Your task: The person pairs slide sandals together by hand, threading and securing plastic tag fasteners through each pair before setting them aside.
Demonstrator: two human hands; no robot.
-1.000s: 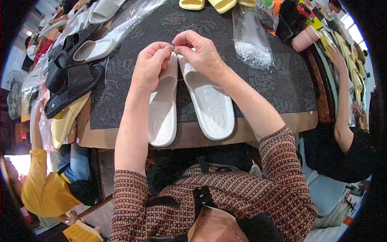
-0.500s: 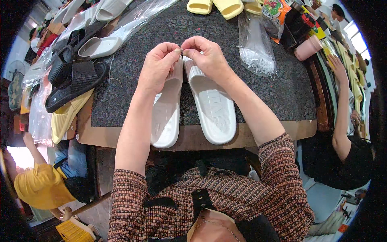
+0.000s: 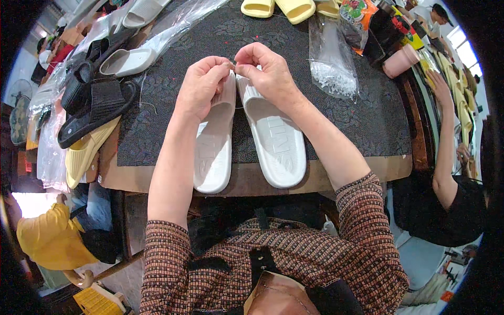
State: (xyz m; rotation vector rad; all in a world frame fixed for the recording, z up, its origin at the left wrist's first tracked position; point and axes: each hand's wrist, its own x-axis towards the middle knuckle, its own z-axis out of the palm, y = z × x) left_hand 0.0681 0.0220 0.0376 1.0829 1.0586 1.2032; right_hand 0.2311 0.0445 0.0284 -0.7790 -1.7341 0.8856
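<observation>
Two light grey slide slippers lie side by side on the black patterned mat (image 3: 173, 126), toes away from me: the left slipper (image 3: 214, 152) and the right slipper (image 3: 277, 142). Over their straps, my left hand (image 3: 203, 86) and my right hand (image 3: 269, 73) meet, thumbs and forefingers pinched tip to tip. Whatever is between the fingertips is too small to make out. A thin pale strand shows in the gap between the two slippers. My hands cover part of both straps.
Black slippers (image 3: 107, 105), a yellow slipper (image 3: 89, 152) and another grey slipper (image 3: 127, 62) are heaped at left. A clear bag of white plastic fasteners (image 3: 333, 73), yellow slides (image 3: 295, 9) and a pink cup (image 3: 401, 62) stand beyond. Co-workers sit on both sides.
My pinched hands and the grey slippers have shifted very slightly left in view. The fingertips stay together. At left, the co-worker in yellow has lowered an arm.
</observation>
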